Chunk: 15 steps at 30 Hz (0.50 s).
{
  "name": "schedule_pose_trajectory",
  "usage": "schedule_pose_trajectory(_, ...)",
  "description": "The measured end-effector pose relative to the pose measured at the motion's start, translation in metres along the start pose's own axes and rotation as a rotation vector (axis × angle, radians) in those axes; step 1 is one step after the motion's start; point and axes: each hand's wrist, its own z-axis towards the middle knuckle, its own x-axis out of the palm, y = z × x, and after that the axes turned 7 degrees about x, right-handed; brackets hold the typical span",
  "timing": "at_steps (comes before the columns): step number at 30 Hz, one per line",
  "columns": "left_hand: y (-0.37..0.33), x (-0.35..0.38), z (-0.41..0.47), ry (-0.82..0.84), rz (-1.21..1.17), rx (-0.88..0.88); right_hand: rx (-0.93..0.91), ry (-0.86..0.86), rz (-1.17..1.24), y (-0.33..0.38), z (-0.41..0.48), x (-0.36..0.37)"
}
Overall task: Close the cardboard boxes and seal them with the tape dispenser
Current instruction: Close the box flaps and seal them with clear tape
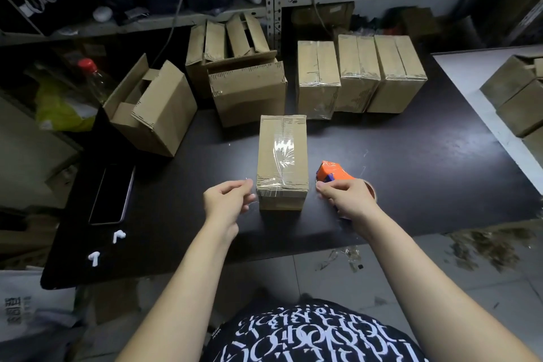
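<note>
Dark tabletop (396,156); cardboard box (282,156) at centre frame, clear tape run lengthwise over its seam, so likely sealed. Left hand (226,200) just left of it, loosely curled, nothing plainly held. Right hand (343,197) grips the orange tape dispenser (333,172), low beside the box's right — probably parking it.

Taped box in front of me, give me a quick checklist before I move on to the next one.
1. Tape along the taped box top seam: ok.
2. Tape folded over its near end: ok.
3. Far end sealed: cannot tell.
4. Grip of right hand on tape dispenser: ok.
5. Free left hand: ok, loosely curled beside the box.
6. Flaps of open box at left closed: not ok, they stand open.
</note>
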Motion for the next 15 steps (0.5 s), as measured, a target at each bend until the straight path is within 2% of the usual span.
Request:
schedule_pose_trajectory(6, 0.017, 0.006, 0.004, 0.033, -0.043, -0.033, 0.049, 0.087, 0.079, -0.005, -0.001, 0.016)
schedule_pose_trajectory(11, 0.021, 0.01, 0.001, 0.029, 0.107, 0.02, 0.143, 0.117, 0.174, -0.008, 0.0, 0.021)
schedule_pose_trajectory(13, 0.028, 0.008, 0.004, 0.059, 0.151, -0.037, 0.163, 0.06, 0.165, -0.012, 0.0, 0.021)
schedule_pose_trajectory(15, 0.035, 0.003, 0.008, 0.077, 0.202, -0.033, 0.095, -0.05, 0.117, -0.017, 0.002, 0.024)
